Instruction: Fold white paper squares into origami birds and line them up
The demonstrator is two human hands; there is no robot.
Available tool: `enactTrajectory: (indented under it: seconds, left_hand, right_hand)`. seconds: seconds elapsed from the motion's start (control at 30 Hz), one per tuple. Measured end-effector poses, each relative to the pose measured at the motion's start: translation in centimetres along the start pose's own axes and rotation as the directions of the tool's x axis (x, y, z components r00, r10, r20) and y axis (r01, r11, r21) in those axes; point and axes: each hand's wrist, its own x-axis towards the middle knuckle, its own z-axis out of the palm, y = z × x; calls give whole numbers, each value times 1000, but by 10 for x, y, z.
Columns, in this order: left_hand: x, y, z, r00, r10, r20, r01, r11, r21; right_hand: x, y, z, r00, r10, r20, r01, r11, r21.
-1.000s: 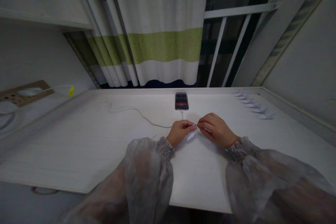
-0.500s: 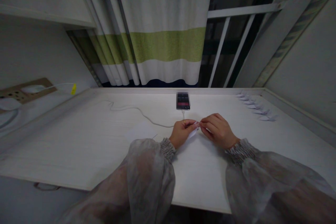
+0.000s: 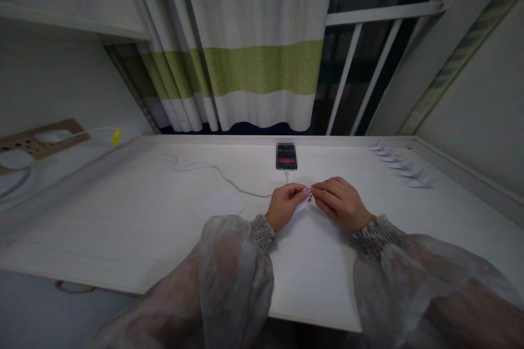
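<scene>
Between my two hands is a small folded piece of white paper [image 3: 302, 205], held just over the white desk [image 3: 123, 218]. My left hand [image 3: 285, 204] pinches it between thumb and fingers, and a ring shows on one finger. Fingertips of my right hand [image 3: 339, 202] press together at the paper's upper right end. The exact fold there is too small to make out. Grey elasticated sleeves cover both wrists. To the right, several folded white paper figures [image 3: 403, 166] stand in a slanting row.
A phone [image 3: 286, 156] lies beyond my hands with a white cable [image 3: 223, 174] running left. Flat white paper [image 3: 219, 202] lies left of my left hand. A power strip [image 3: 45, 142] is on the left wall. A curtain [image 3: 262, 65] hangs behind the desk.
The right fingers have shifted slightly around the tip of the paper, which both hands still hold. The whole view has moved a little; the other things lie as before.
</scene>
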Motion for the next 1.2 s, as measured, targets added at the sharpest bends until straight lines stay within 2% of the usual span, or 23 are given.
enactTrajectory:
  seconds: [0.27, 0.47, 0.6, 0.83, 1.2]
  left_hand:
    - [-2, 1, 1, 997, 70, -27, -68, 995, 71]
    - [-3, 1, 0, 972, 230, -47, -205, 931, 301]
    - [-4, 2, 0, 957, 290, -33, -256, 889, 379]
    - [-4, 0, 0, 958, 281, -53, -246, 906, 345]
    - [-5, 1, 3, 979, 184, -91, -153, 948, 281]
  right_hand:
    - [0, -3, 3, 997, 13, -77, -12, 1000, 16]
    - [-1, -6, 5, 986, 138, -93, -131, 988, 84]
    - [0, -6, 3, 987, 129, -92, -126, 991, 37]
    - [3, -4, -2, 999, 31, -44, -34, 996, -78]
    - [4, -3, -6, 999, -44, 16, 47, 967, -252]
